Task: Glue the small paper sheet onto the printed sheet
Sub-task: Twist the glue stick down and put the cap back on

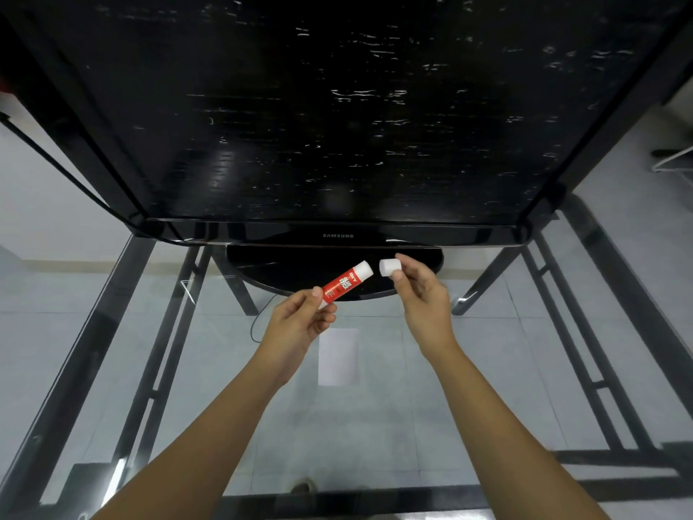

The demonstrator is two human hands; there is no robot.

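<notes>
Head view. Grips the red glue stick [347, 281] by its lower end in the left hand [300, 320], thumb and curled fingers round the tube, bare white tip aimed up and to the right. Pinches the white cap [390, 267] between thumb and fingertips of the right hand [420, 294], just beside the tip, not touching it. Holds both above the glass table [210, 332], in front of the stand of the monitor [337, 106]. Leaves one pale paper sheet [337, 356] flat on the glass, below and between the two wrists, touched by neither hand. Cannot tell whether small sheet or printed one: no print readable, no second sheet in sight.

Likely trouble from here:
- May push the light sheet along the smooth glass under the stick, with no hand pinning it.
- May smear glue over the sheet's edge onto the glass, then stick the paper to the table.
- May lose the cap from so light a pinch; could roll off the table.
- May glue the wrong face or the wrong sheet, the two not yet told apart.
</notes>
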